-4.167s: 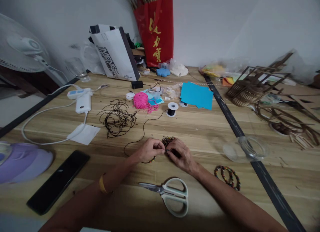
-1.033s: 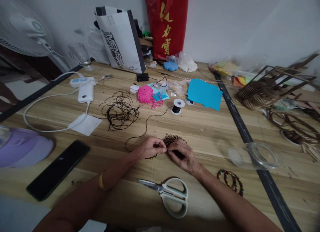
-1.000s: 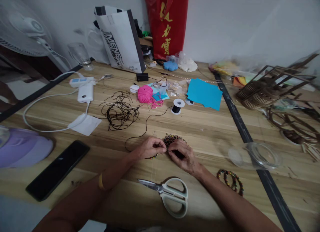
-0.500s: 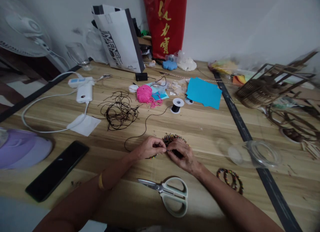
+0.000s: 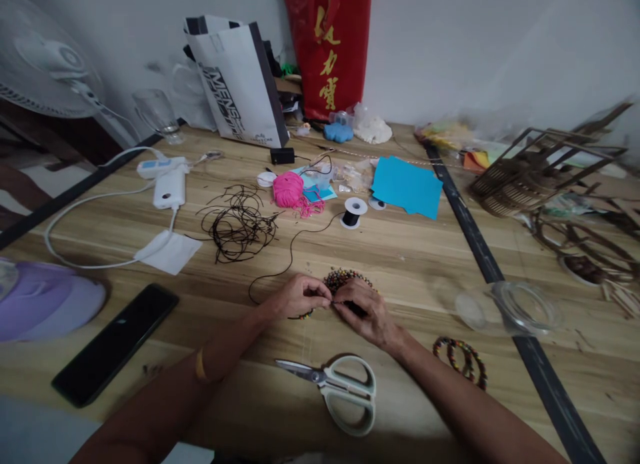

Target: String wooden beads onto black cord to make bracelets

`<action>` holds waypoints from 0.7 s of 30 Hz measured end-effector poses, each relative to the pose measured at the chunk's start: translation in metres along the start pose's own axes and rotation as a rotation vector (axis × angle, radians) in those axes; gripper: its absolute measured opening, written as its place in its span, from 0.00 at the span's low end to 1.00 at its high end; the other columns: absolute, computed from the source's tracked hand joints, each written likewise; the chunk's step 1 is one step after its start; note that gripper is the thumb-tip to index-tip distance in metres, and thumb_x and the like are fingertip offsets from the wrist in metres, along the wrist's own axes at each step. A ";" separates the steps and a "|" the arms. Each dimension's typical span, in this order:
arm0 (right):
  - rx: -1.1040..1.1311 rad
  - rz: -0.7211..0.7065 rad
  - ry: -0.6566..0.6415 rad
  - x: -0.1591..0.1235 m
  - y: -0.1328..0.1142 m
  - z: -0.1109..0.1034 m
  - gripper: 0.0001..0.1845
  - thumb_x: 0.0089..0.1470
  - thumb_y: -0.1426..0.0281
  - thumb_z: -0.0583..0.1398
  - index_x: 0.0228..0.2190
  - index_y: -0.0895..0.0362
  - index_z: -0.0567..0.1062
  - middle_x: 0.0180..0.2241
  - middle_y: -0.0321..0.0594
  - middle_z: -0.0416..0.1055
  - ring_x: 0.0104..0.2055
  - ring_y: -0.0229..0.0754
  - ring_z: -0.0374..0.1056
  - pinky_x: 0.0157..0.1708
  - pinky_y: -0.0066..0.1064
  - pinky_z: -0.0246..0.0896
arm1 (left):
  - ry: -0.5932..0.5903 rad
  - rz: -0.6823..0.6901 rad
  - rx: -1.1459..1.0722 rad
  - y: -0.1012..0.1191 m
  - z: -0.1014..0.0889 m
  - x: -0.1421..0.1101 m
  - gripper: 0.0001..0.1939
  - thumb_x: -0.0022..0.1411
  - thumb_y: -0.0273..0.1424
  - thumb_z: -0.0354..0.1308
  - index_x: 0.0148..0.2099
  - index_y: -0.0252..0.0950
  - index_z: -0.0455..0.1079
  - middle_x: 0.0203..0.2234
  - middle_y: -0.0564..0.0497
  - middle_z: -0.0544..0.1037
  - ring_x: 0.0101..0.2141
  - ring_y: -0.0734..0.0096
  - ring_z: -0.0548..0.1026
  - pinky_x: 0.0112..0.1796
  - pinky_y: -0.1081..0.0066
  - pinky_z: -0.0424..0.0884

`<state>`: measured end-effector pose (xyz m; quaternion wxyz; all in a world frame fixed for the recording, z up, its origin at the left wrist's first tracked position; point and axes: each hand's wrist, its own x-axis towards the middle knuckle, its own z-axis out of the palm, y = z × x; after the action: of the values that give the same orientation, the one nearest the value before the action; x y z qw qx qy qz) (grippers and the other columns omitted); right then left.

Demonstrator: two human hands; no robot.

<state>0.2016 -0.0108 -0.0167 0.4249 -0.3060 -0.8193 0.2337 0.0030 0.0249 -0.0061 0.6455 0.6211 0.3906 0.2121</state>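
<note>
Both left hand (image 5: 300,296) and right hand (image 5: 364,312) pinch dark bit (image 5: 333,302), beads (image 5: 344,277) far side; likely stringing, next needs fine alignment.

Narrow yellow band (image 5: 200,366) round bare left forearm (image 5: 231,347).

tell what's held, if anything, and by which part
Left hand and right hand seem to pinch a tiny dark thing; what, and which part, is unclear.

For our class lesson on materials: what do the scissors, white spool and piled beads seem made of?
Scissors: blades look like smooth steel, from their grey sheen; the pale, satiny handles, probably plastic. Spool: smooth white surface suggests plastic. Beads: multicoloured, perhaps wood or plastic; too small to tell, finish included.
</note>
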 end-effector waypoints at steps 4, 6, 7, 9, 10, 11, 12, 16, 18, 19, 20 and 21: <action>-0.002 -0.016 0.015 0.000 0.001 0.001 0.03 0.58 0.74 0.59 0.35 0.55 0.72 0.31 0.40 0.74 0.35 0.41 0.69 0.38 0.36 0.63 | 0.008 -0.010 -0.023 0.002 0.000 0.000 0.07 0.47 0.29 0.63 0.29 0.29 0.74 0.21 0.52 0.76 0.24 0.77 0.68 0.28 0.78 0.64; -0.009 -0.022 0.014 0.000 0.001 0.001 0.03 0.57 0.74 0.59 0.35 0.55 0.72 0.30 0.40 0.74 0.35 0.41 0.69 0.38 0.36 0.64 | 0.017 -0.011 -0.037 0.002 0.000 0.000 0.07 0.46 0.28 0.64 0.28 0.29 0.74 0.21 0.52 0.76 0.24 0.77 0.68 0.28 0.78 0.63; -0.015 -0.025 0.014 0.000 0.001 0.002 0.03 0.57 0.74 0.59 0.35 0.55 0.72 0.30 0.40 0.74 0.35 0.41 0.69 0.39 0.36 0.64 | 0.018 -0.012 -0.042 0.002 0.001 0.000 0.06 0.45 0.28 0.64 0.28 0.29 0.74 0.21 0.52 0.75 0.24 0.77 0.68 0.28 0.78 0.63; -0.026 -0.032 0.014 0.000 0.002 0.002 0.03 0.57 0.74 0.59 0.35 0.55 0.72 0.31 0.40 0.74 0.36 0.42 0.69 0.39 0.36 0.63 | 0.012 -0.015 -0.052 0.002 0.001 0.000 0.07 0.45 0.28 0.64 0.28 0.29 0.73 0.20 0.53 0.75 0.23 0.78 0.68 0.27 0.78 0.62; -0.028 -0.034 0.015 0.000 0.002 0.002 0.03 0.57 0.74 0.59 0.35 0.55 0.72 0.31 0.40 0.74 0.36 0.42 0.69 0.40 0.37 0.63 | 0.009 -0.016 -0.056 0.001 0.001 0.000 0.07 0.45 0.29 0.64 0.28 0.30 0.73 0.20 0.53 0.74 0.22 0.78 0.68 0.27 0.78 0.62; -0.025 -0.035 0.016 0.000 0.002 0.002 0.03 0.57 0.74 0.60 0.35 0.55 0.72 0.31 0.40 0.74 0.36 0.42 0.69 0.40 0.37 0.63 | 0.008 -0.016 -0.059 0.001 0.002 0.000 0.08 0.45 0.29 0.65 0.28 0.30 0.72 0.20 0.53 0.74 0.22 0.79 0.67 0.26 0.78 0.61; -0.019 -0.036 0.015 0.000 0.002 0.002 0.02 0.57 0.73 0.60 0.35 0.55 0.72 0.30 0.40 0.74 0.35 0.42 0.69 0.39 0.37 0.64 | 0.012 -0.014 -0.062 0.000 0.002 0.000 0.08 0.44 0.29 0.65 0.28 0.30 0.72 0.19 0.54 0.74 0.22 0.79 0.67 0.26 0.78 0.61; 0.014 -0.035 0.011 -0.001 0.002 0.002 0.02 0.59 0.71 0.59 0.34 0.55 0.73 0.30 0.39 0.74 0.34 0.41 0.69 0.39 0.36 0.64 | 0.015 -0.002 -0.074 -0.001 0.003 0.001 0.10 0.44 0.30 0.65 0.28 0.30 0.71 0.20 0.54 0.73 0.22 0.79 0.67 0.26 0.78 0.60; 0.031 -0.031 -0.001 -0.001 0.002 0.002 0.03 0.60 0.70 0.59 0.34 0.56 0.73 0.30 0.40 0.75 0.34 0.41 0.69 0.38 0.36 0.64 | 0.008 0.002 -0.086 -0.001 0.003 0.001 0.11 0.43 0.31 0.66 0.28 0.30 0.70 0.20 0.54 0.73 0.22 0.78 0.67 0.26 0.78 0.60; 0.038 -0.027 -0.005 -0.001 0.002 0.002 0.03 0.60 0.70 0.59 0.34 0.56 0.73 0.30 0.40 0.74 0.34 0.41 0.69 0.37 0.36 0.64 | 0.003 0.002 -0.093 -0.001 0.002 0.000 0.11 0.43 0.31 0.66 0.29 0.30 0.70 0.20 0.54 0.74 0.23 0.78 0.68 0.26 0.78 0.61; 0.043 -0.025 -0.008 -0.001 0.002 0.002 0.04 0.60 0.70 0.58 0.34 0.56 0.73 0.29 0.40 0.74 0.33 0.41 0.69 0.37 0.36 0.64 | -0.003 0.003 -0.101 -0.001 0.002 0.000 0.12 0.42 0.31 0.66 0.29 0.30 0.70 0.20 0.53 0.74 0.23 0.78 0.68 0.26 0.78 0.61; 0.044 -0.025 -0.006 -0.001 0.001 0.001 0.04 0.60 0.70 0.58 0.34 0.56 0.73 0.29 0.40 0.74 0.33 0.41 0.69 0.36 0.35 0.64 | -0.011 0.004 -0.107 -0.001 0.001 0.000 0.12 0.42 0.31 0.66 0.29 0.30 0.70 0.21 0.53 0.74 0.23 0.78 0.69 0.27 0.78 0.61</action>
<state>0.2012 -0.0106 -0.0186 0.4320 -0.2857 -0.8189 0.2473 0.0039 0.0240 -0.0067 0.6795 0.5876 0.3741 0.2304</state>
